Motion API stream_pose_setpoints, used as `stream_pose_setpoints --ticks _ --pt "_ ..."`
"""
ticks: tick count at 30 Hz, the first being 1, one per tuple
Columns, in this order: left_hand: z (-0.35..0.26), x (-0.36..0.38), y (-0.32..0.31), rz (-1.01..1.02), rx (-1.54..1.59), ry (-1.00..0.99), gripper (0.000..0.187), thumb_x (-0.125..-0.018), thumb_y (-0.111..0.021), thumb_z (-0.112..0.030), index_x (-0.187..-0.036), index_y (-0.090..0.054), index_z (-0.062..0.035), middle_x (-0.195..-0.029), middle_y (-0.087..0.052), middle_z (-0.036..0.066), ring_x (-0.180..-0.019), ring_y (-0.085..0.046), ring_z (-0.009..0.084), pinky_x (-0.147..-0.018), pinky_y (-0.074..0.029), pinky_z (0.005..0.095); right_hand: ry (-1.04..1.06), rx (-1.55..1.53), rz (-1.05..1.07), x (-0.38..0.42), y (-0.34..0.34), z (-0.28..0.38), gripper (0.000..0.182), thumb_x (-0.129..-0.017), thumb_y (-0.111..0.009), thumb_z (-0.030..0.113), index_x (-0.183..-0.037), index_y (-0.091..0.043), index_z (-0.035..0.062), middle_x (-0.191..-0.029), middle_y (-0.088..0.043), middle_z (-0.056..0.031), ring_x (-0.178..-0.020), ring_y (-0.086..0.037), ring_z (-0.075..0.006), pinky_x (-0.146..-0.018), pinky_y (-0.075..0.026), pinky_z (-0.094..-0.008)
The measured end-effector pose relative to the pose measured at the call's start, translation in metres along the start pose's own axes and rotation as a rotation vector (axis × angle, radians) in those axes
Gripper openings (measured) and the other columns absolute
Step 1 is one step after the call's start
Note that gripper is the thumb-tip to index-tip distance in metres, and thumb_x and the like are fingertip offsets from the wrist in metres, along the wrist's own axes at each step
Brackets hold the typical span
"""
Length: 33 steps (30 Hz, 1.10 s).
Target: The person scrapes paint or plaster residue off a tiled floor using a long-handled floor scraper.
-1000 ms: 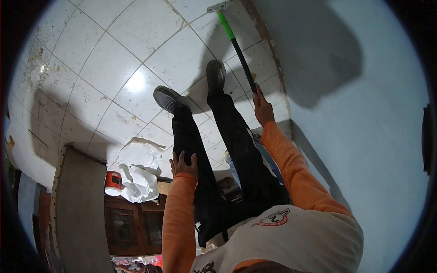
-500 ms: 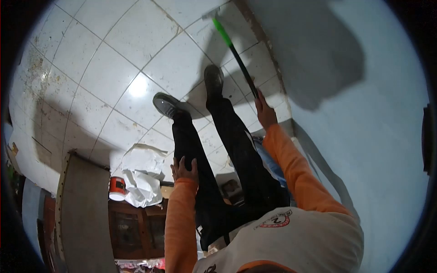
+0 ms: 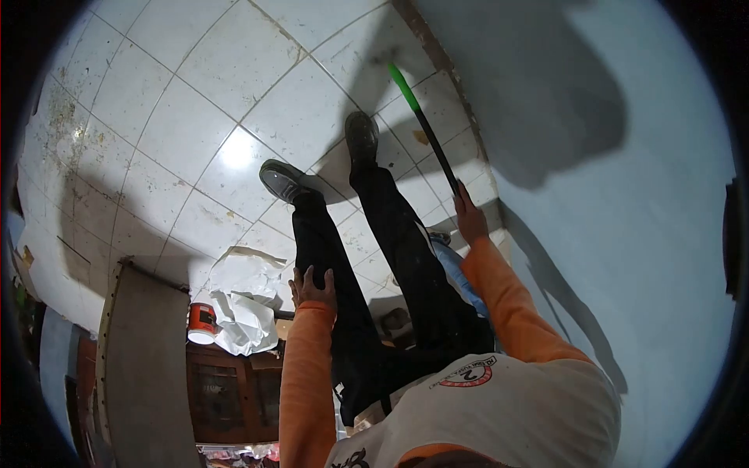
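Note:
My right hand (image 3: 471, 220) is closed round the black end of a long-handled scraper (image 3: 435, 147). Its shaft runs forward over the tiles to a bright green section. The head beyond the green part is blurred and hard to make out. My left hand (image 3: 313, 287) rests on my left leg near the knee, fingers spread, with nothing in it. Both feet stand on the white tiled floor (image 3: 199, 117), and the right shoe (image 3: 362, 139) is nearer to the scraper.
A pale blue wall (image 3: 624, 226) rises along the right. To the left lie crumpled white sheeting (image 3: 243, 324) and a red-and-white tub (image 3: 201, 324). A board-like panel (image 3: 148, 351) stands farther left, beside a brown wooden cabinet (image 3: 226, 390). Dirt specks mark several tiles.
My right hand has drawn the scraper back toward my body and slightly right, so its green end sits closer to my feet. The left hand stays on my leg.

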<state>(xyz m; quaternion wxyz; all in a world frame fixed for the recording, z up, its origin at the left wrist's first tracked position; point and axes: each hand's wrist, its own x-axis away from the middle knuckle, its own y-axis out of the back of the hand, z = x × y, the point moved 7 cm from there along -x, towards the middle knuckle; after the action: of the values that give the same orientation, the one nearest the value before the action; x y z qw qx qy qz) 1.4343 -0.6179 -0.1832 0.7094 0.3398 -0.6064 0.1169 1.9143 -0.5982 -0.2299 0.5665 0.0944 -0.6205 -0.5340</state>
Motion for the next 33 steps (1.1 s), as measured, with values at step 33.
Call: stream_pose_setpoints --ticks 33 --pt "0.008 0.025 -0.036 -0.120 -0.066 -0.188 0.068 -0.093 -0.065 -0.057 -0.147 -0.056 -0.0153 -0.164 -0.034 0.020 -0.153 -0.023 0.0484 -0.124 -0.024 0.0563 -0.003 0.170 0.169 -0.011 -0.059 0.059 0.051 -0.107 -0.040 0.049 -0.157 -0.034 0.0389 -0.087 -0.070 -0.0287 -0.082 -0.066 -0.0530 -0.073 -0.052 -0.0634"
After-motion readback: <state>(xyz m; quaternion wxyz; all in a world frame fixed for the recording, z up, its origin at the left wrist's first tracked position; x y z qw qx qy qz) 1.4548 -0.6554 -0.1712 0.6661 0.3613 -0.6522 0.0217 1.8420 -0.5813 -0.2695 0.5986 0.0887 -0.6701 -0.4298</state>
